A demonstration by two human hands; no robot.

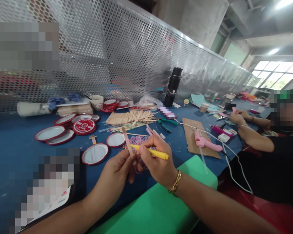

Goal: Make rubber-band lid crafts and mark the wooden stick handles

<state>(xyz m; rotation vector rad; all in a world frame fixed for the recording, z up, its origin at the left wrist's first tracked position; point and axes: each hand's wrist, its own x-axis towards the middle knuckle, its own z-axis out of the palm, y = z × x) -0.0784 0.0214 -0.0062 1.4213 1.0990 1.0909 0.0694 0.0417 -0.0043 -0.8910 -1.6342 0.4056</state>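
Note:
My left hand pinches a wooden craft stick, held upright and partly coloured pink. In my right hand is a yellow marker, its tip end against or very close to the stick. Behind my fingers lies a tangle of pink and purple yarn, partly hidden. Several pink markers rest just beyond it. Left of my hands are round red-rimmed lids and a short coloured stick piece.
A pile of craft sticks and a black bottle stand along the perforated screen. At right, a pink glue gun lies on cardboard, with white cables beyond. A green box-like surface is below my arms. A co-worker sits at right.

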